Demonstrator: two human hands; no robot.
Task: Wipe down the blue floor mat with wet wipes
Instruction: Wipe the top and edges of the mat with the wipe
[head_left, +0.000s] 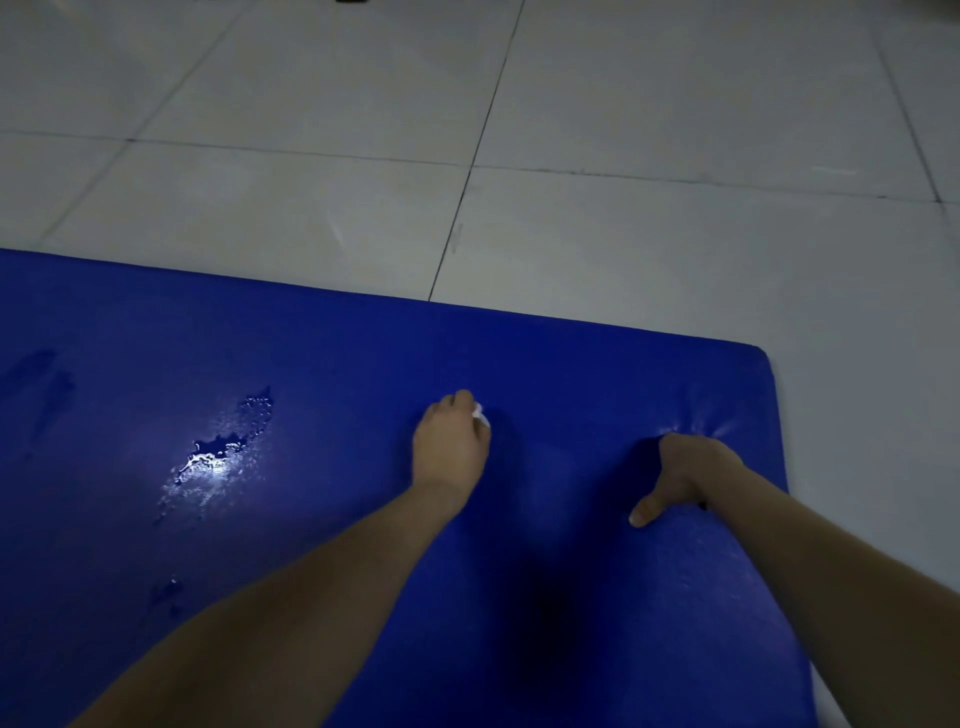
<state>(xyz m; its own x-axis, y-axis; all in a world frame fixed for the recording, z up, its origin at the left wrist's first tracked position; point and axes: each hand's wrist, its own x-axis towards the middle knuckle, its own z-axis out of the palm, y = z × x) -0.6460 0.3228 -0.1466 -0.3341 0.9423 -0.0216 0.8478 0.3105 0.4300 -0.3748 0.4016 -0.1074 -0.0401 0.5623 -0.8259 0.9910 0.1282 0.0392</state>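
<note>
The blue floor mat (322, 364) fills the lower part of the view, its far right corner rounded. My left hand (451, 447) presses down on the mat near its middle, fingers curled around a small white wet wipe (480, 414) that shows only at the fingertips. My right hand (680, 475) rests on the mat near the right corner, fingers bent and pushed into the surface so the mat creases around them, thumb pointing back toward me. It holds nothing that I can see.
A wet patch with droplets (218, 452) glints on the left part of the mat. Pale grey floor tiles (623, 234) with dark grout lines lie beyond the mat's far and right edges.
</note>
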